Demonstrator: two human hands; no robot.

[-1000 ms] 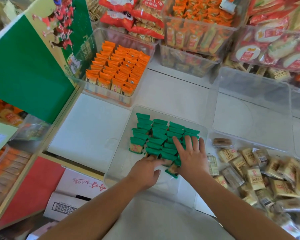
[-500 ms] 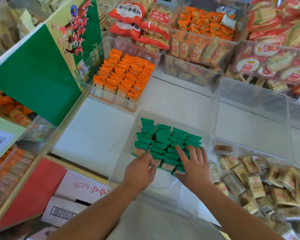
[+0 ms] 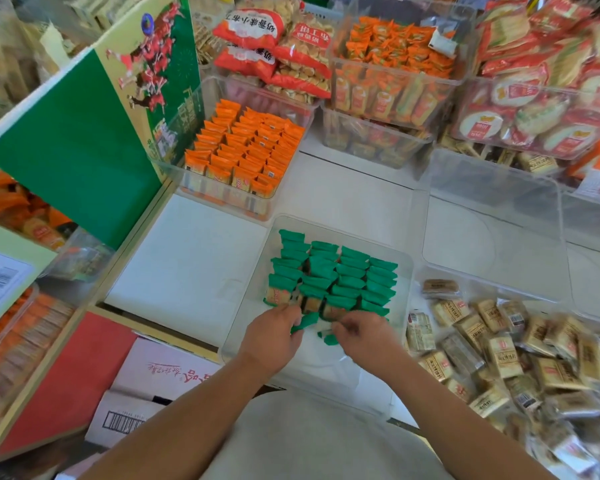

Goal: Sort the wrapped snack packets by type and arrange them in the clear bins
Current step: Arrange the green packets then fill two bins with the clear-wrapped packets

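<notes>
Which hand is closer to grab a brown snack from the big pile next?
Probably the right hand: the brown packets lie just beside it. The left hand is farther off. Both pinch a green packet.

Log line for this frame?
stage: arranging green packet rows | left grip: holds green packet | right grip: pinches second green packet | clear bin: near end bare
</notes>
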